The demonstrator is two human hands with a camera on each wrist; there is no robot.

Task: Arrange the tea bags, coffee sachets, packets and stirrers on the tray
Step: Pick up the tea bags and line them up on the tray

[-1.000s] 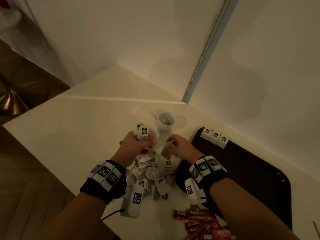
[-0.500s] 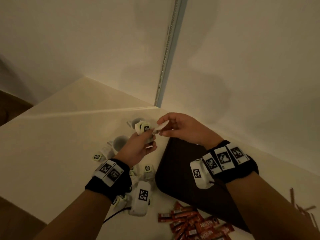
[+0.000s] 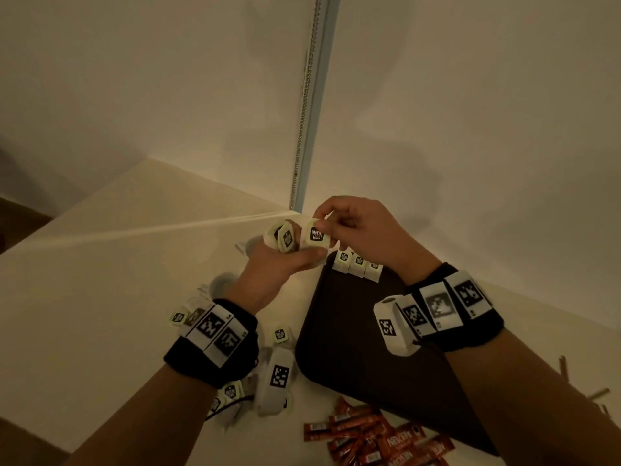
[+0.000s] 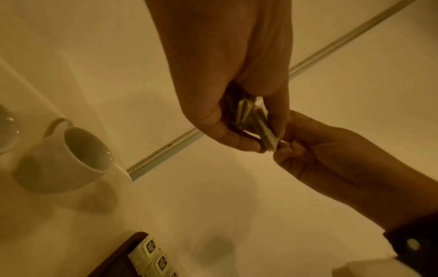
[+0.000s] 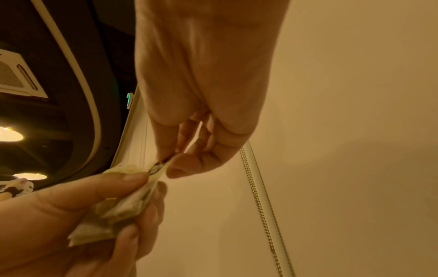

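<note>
My left hand [image 3: 282, 260] grips a small bunch of white tea bags [image 3: 285, 238] above the table, just left of the dark tray [image 3: 353, 331]. My right hand [image 3: 356, 227] pinches the top edge of one tea bag [image 3: 316, 234] at the right of that bunch. In the left wrist view the bunch of tea bags [image 4: 251, 116] sits between left thumb and fingers, with the right hand [image 4: 315, 150] touching it. Three tea bags [image 3: 358, 262] lie in a row at the tray's far corner. More tea bags [image 3: 280, 334] lie loose under my left wrist.
Red coffee sachets [image 3: 373, 438] are heaped on the table in front of the tray. Brown stirrers [image 3: 584, 385] lie at the right edge. A white cup [image 4: 71, 157] stands near the wall corner, left of the tray. Walls close off the table behind.
Both hands have lifted from the loose tea bag pile toward the tray's far corner. My right hand has come to the bunch and now pinches one tea bag.
</note>
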